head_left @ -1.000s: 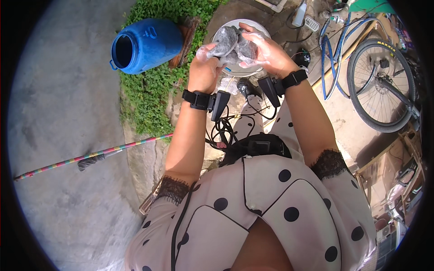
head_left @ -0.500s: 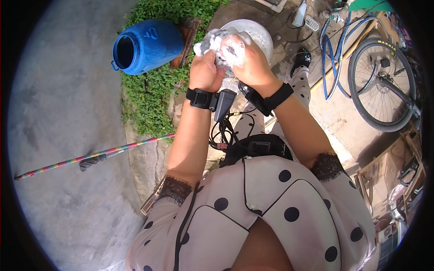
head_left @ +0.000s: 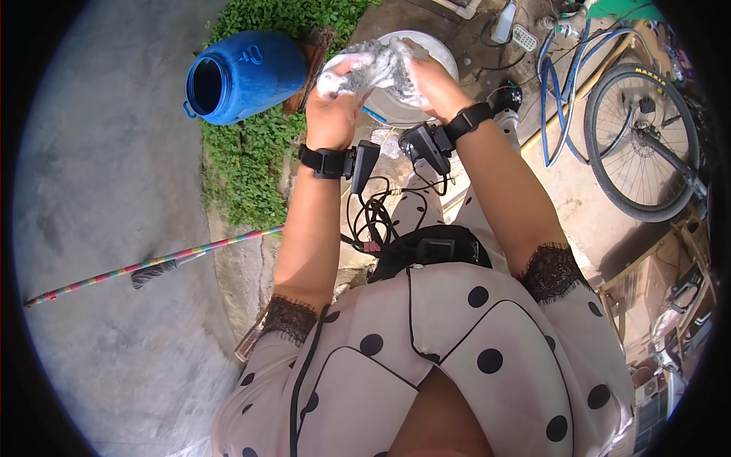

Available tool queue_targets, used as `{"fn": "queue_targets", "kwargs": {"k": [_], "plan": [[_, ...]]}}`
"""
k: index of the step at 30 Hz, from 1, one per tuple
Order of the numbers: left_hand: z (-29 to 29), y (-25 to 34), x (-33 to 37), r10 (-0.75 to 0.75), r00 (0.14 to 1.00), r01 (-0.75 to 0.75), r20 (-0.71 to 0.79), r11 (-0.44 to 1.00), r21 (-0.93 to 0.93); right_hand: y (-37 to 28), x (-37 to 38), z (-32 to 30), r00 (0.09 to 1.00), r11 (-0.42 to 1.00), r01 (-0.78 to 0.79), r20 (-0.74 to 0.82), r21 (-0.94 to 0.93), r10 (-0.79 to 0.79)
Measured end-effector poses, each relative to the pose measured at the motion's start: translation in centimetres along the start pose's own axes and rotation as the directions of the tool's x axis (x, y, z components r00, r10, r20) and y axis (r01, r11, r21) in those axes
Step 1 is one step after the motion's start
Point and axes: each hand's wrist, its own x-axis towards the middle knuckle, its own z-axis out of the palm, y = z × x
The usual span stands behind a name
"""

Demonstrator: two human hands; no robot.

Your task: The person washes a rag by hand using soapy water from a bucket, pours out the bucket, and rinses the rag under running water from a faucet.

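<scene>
A wet grey cloth (head_left: 371, 65), thick with white suds, is stretched between my two hands above a round white basin (head_left: 446, 57). My left hand (head_left: 333, 107) grips its left end, fingers partly buried in foam. On the other end, my right hand (head_left: 434, 80) is closed, its fingers also coated in lather. The cloth's exact kind cannot be made out under the suds. A blue strip (head_left: 375, 114) shows at the basin's near left edge. Each of my wrists wears a black strap with a small device.
A blue barrel (head_left: 263, 76) lies on its side on green plants (head_left: 251, 167) to the left. A striped pole (head_left: 167, 260) crosses the concrete. At right are a blue-and-white hose (head_left: 550, 114) and a bicycle wheel (head_left: 643, 145). Black cables (head_left: 373, 217) hang between my forearms.
My hands have moved apart, left hand leftward and right hand slightly right. The cloth, bunched between them before, is now drawn out, and more of the basin shows.
</scene>
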Motion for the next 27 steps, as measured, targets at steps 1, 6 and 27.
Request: {"fn": "queue_targets", "kwargs": {"k": [1,6,27], "plan": [[-0.1,0.8,0.3,-0.058,0.991,0.074,0.120,0.989,-0.131,-1.0,-0.9,0.3,0.994,0.991,-0.053,0.098,0.121,0.042],[-0.9,2.9,1.1,-0.199,0.936,0.326,0.290,0.802,-0.501,-2.3,-1.0,-0.2,0.983,0.997,0.056,0.171,0.053,-0.065],[-0.2,2.9,1.8,-0.185,0.962,0.190,0.199,0.982,-0.002,-3.7,-3.8,1.3,0.660,0.586,0.710,0.661,-0.391,-0.357]]}}
